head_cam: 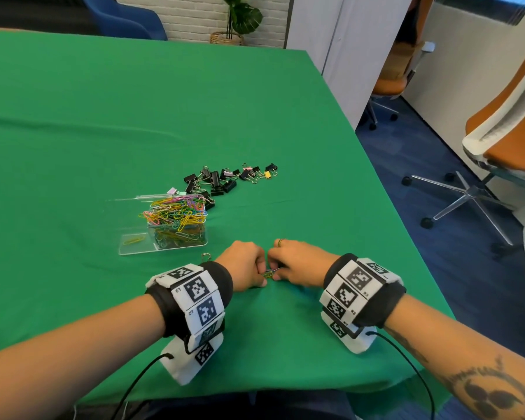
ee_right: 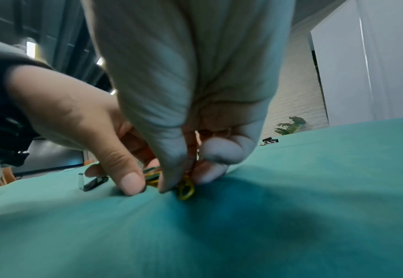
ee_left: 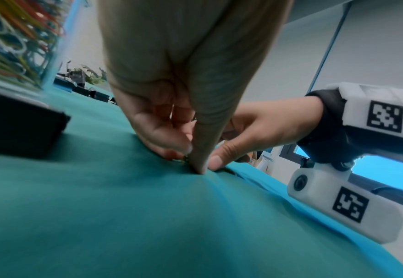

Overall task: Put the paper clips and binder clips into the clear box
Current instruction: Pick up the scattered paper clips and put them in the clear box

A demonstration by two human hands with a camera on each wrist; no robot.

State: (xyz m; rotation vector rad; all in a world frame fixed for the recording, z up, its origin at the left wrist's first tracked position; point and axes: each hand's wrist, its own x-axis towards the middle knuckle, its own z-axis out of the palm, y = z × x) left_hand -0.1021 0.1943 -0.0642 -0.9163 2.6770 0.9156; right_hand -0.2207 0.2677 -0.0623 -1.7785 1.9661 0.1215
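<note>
A clear box (head_cam: 181, 234) stands heaped over its rim with coloured paper clips (head_cam: 176, 212). Beyond it lies a pile of binder clips (head_cam: 222, 178), mostly black. Near the table's front edge my left hand (head_cam: 262, 275) and right hand (head_cam: 275, 273) meet fingertip to fingertip over a few loose paper clips (head_cam: 269, 272). In the right wrist view my right thumb and fingers pinch a yellow paper clip (ee_right: 186, 189) against the cloth. My left thumb and fingers close on green and yellow clips (ee_right: 151, 175) beside it. The fingers hide most of these clips.
The box's clear lid (head_cam: 125, 248) lies flat to its left with one yellow clip (head_cam: 133, 241) on it. One binder clip (head_cam: 206, 256) lies by my left wrist. Green cloth (head_cam: 134, 116) covers the table, whose right edge is near. Office chairs (head_cam: 497, 131) stand right.
</note>
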